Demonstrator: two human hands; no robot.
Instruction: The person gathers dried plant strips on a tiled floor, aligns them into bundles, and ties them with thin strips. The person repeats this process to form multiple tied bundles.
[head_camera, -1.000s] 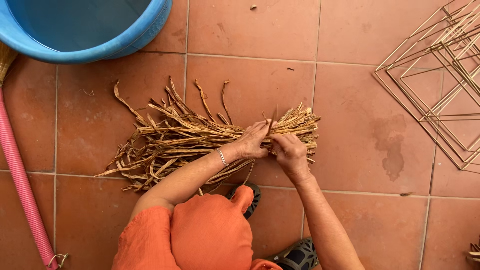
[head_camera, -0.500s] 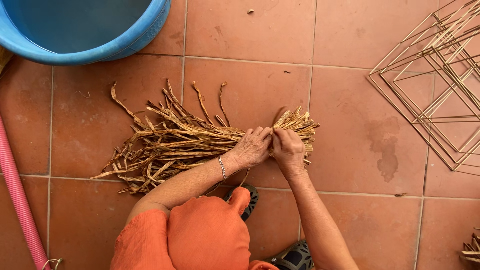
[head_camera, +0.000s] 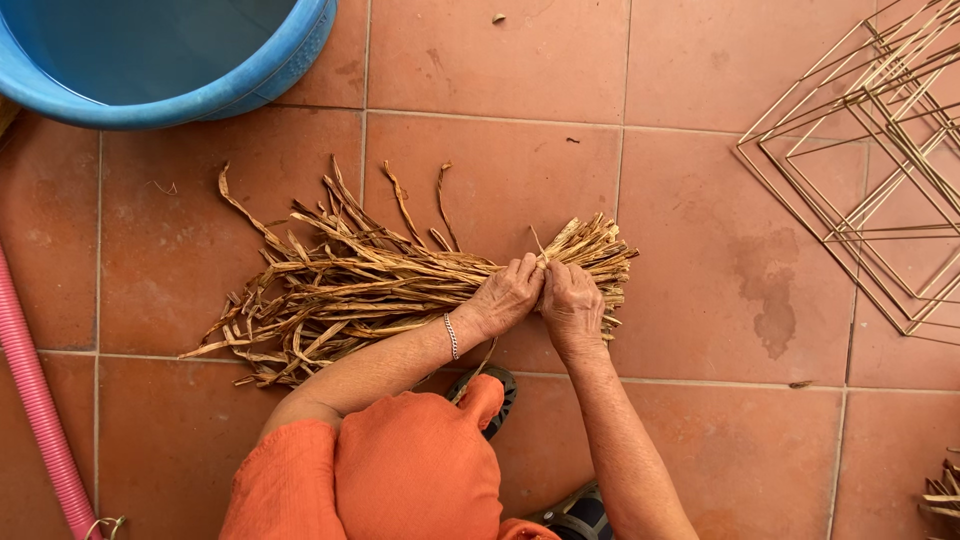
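Terracotta floor tiles (head_camera: 700, 120) carry your dried-fibre bundle (head_camera: 340, 285), long axis left-right; your left hand (head_camera: 508, 297) and right hand (head_camera: 572, 305) both clasp its right end.

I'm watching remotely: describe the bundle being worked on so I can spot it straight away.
Start at the blue tub at top left, then drop to the middle of the terracotta tile floor. The bundle of dried straw-coloured strips lies there, loose ends fanned leftward, with the left hand and right hand pinching its tight right end. Unlike the gold wire frames at right, it is flat, fibrous, ragged.
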